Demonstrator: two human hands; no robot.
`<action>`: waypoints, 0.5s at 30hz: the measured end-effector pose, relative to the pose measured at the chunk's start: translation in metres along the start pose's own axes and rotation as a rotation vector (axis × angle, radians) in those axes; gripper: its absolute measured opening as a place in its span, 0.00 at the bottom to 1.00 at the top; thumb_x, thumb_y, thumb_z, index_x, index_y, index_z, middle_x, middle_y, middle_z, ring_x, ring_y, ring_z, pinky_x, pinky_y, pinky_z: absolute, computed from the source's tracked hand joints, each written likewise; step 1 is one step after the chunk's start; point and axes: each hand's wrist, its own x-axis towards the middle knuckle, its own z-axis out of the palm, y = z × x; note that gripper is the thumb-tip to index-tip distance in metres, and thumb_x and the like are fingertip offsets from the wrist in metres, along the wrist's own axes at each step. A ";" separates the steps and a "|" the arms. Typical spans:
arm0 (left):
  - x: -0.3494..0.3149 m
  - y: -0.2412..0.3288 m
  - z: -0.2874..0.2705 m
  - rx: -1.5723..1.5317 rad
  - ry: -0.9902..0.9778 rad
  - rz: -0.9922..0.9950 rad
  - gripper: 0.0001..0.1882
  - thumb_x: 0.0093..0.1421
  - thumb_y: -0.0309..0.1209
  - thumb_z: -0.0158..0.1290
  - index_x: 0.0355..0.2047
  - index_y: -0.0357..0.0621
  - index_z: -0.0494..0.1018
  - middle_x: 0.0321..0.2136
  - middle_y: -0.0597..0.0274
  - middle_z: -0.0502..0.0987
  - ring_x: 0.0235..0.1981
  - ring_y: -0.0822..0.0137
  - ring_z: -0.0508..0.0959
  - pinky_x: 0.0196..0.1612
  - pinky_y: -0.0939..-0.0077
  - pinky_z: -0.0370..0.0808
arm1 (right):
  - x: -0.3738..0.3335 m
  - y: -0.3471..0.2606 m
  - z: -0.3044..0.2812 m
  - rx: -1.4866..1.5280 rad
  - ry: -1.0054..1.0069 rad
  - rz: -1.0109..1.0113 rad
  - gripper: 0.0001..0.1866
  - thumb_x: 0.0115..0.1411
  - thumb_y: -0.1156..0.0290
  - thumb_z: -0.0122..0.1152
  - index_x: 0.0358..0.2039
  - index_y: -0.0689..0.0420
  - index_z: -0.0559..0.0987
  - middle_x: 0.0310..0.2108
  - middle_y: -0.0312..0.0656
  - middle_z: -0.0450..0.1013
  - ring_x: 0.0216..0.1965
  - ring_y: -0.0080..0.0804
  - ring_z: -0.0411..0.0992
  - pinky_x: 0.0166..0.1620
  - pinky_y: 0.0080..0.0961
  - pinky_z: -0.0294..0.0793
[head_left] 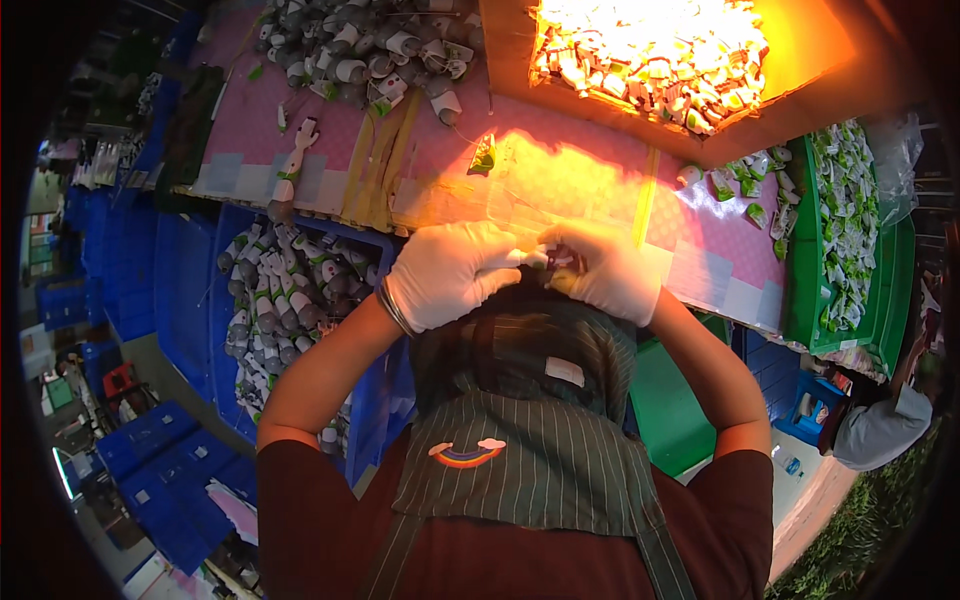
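Note:
My left hand (452, 272), in a white glove, has its thumb and fingers pinched together at the near edge of the pink-covered table (560, 180). Facing it is my gloved right hand (608, 275), its fingers closed on a small piece (563, 258) with dark red and whitish parts. The left fingertips meet that piece, and its exact kind is too small to make out. Beyond the hands lies a small green and white tag-like piece (483, 154). A long white toy-like piece with a grey round end (297, 155) rests near the table edge, left of my hands.
A brightly lit cardboard box (640, 130) of small white and green pieces stands at the back. Grey and white toy-like pieces (370, 50) are heaped far left. A blue bin (375, 250) holds more. At right is a green tray (800, 250) of small green-white packets.

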 end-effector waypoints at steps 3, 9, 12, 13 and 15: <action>-0.004 -0.003 0.007 -0.611 -0.113 -0.246 0.13 0.60 0.39 0.54 0.36 0.42 0.73 0.26 0.59 0.75 0.25 0.68 0.75 0.27 0.73 0.71 | 0.010 -0.015 -0.004 -0.646 0.075 -0.327 0.07 0.44 0.70 0.62 0.27 0.51 0.77 0.25 0.38 0.73 0.26 0.41 0.71 0.29 0.33 0.71; -0.006 0.011 0.003 -1.595 -0.403 -0.836 0.20 0.62 0.45 0.54 0.40 0.39 0.72 0.26 0.58 0.75 0.16 0.73 0.72 0.19 0.79 0.70 | 0.011 -0.023 -0.004 -0.729 0.184 -0.405 0.08 0.46 0.68 0.62 0.28 0.53 0.78 0.34 0.39 0.75 0.29 0.42 0.73 0.31 0.34 0.73; 0.000 0.009 -0.006 -1.185 -0.365 -0.918 0.18 0.59 0.41 0.57 0.40 0.39 0.72 0.26 0.60 0.74 0.19 0.70 0.73 0.23 0.75 0.72 | 0.023 -0.011 -0.002 -0.783 0.197 -0.495 0.10 0.47 0.74 0.63 0.33 0.55 0.78 0.38 0.43 0.75 0.32 0.44 0.74 0.34 0.33 0.75; -0.003 0.005 0.001 -1.185 -0.347 -0.924 0.18 0.59 0.41 0.57 0.40 0.39 0.72 0.26 0.60 0.74 0.19 0.70 0.73 0.23 0.75 0.72 | 0.025 -0.005 0.003 -0.701 0.384 -0.504 0.13 0.47 0.78 0.64 0.36 0.56 0.78 0.39 0.44 0.75 0.33 0.43 0.75 0.36 0.32 0.75; -0.016 -0.008 0.016 -0.609 0.219 -0.469 0.16 0.55 0.36 0.60 0.38 0.38 0.72 0.26 0.61 0.74 0.24 0.67 0.74 0.30 0.71 0.73 | 0.028 0.003 0.011 -0.595 0.557 -0.533 0.16 0.47 0.82 0.65 0.39 0.57 0.78 0.39 0.46 0.75 0.34 0.43 0.75 0.38 0.32 0.75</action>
